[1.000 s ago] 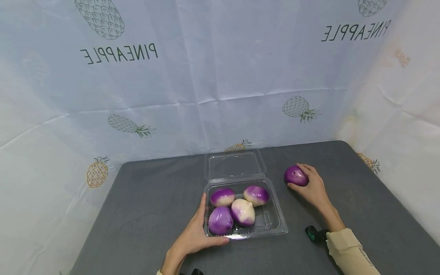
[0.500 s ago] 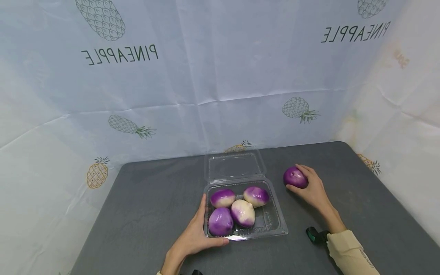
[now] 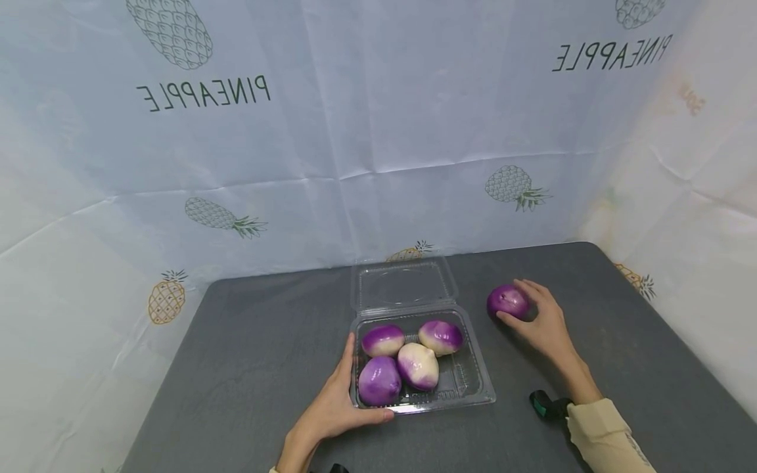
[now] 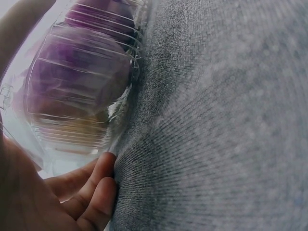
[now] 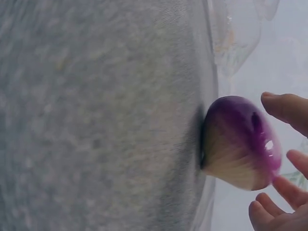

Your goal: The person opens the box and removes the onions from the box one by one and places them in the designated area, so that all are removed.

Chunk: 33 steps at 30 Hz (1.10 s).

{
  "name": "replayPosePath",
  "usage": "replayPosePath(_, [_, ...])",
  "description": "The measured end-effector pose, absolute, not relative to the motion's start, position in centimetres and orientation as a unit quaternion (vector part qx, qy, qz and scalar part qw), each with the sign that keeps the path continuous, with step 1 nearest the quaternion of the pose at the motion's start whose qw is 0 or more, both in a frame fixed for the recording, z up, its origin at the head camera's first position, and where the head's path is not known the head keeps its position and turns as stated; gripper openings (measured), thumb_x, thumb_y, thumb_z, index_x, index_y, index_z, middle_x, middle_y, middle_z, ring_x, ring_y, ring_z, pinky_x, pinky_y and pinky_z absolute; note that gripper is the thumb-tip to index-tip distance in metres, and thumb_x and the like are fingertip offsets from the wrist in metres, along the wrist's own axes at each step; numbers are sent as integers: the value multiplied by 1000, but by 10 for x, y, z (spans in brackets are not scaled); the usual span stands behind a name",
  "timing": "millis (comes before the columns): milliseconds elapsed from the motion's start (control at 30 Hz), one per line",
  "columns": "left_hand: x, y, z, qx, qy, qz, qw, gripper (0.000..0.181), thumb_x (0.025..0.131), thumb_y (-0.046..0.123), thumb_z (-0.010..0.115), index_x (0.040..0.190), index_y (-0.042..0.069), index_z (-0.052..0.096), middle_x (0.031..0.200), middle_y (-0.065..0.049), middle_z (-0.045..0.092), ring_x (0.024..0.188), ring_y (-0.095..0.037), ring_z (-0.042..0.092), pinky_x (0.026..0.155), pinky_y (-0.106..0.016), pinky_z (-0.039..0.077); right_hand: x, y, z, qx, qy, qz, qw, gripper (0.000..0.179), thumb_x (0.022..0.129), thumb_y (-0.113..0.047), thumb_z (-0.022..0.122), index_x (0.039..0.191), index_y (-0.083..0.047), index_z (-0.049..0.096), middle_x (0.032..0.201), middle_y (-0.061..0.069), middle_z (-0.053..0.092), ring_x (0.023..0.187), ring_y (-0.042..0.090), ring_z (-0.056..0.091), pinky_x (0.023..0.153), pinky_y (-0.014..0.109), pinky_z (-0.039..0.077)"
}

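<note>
A clear plastic clamshell container lies with its lid folded back on the dark tabletop. Several glossy purple-and-white turnips sit inside it, mostly to the left. My left hand holds the near left corner, thumb along the front wall and fingers along the left side; its fingertips come down to the tabletop. To the right of the container, another turnip rests on the table. My right hand is spread around its right side, the thumb standing apart from it and the other fingertips right at its surface.
The dark grey tabletop reaches back to a white curtain printed with pineapples. A black strap piece shows at the right wrist, beside the beige sleeve.
My right hand has shifted slightly right and its fingers have loosened around the lone turnip, which stays almost in place. My left hand and the container have not moved.
</note>
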State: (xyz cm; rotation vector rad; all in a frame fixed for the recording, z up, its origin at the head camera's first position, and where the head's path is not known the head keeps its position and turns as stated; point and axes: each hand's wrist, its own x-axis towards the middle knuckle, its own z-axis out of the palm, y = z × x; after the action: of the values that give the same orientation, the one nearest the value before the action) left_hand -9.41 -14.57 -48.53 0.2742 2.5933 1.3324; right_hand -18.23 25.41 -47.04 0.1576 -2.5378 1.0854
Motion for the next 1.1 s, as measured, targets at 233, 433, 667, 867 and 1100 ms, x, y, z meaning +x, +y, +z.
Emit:
replayPosePath(233, [-94,-146,-485,94,882,450,105,147,64,54,93,164,32,-12,159,-19,41,145,-37,45,113,-62,38,-177,249,-461,57,-892,401,198,66,80,-13,87,137,3,59,146,31,50,134,55,47,100,75,41])
replayPosePath(433, [-94,-146,-486,96,882,451,103,147,64,55,94,165,31,-11,160,-20,40,146,-37,43,114,-63,38,-165,234,-447,85,-873,444,182,62,84,-13,84,140,-3,59,143,21,57,122,22,60,98,21,53])
replayPosePath(667, [-95,-146,-485,100,883,447,101,148,63,55,94,164,30,-11,157,-18,44,144,-36,46,113,-62,39,-154,209,-441,154,-847,497,112,60,89,-11,80,143,0,57,144,25,57,129,-14,47,105,5,38])
replayPosePath(867, [-95,-146,-485,106,882,448,99,148,64,53,94,164,29,-12,156,-18,45,143,-36,47,112,-62,40,-146,186,-439,168,-849,492,96,56,88,-12,81,139,0,60,140,20,62,131,7,57,106,43,50])
replayPosePath(1100, [-94,-146,-485,99,882,449,100,148,63,56,93,164,31,-11,157,-17,44,144,-35,45,114,-62,38,-144,168,-447,179,-848,484,118,51,86,-8,82,133,2,64,132,19,66,124,42,61,100,59,51])
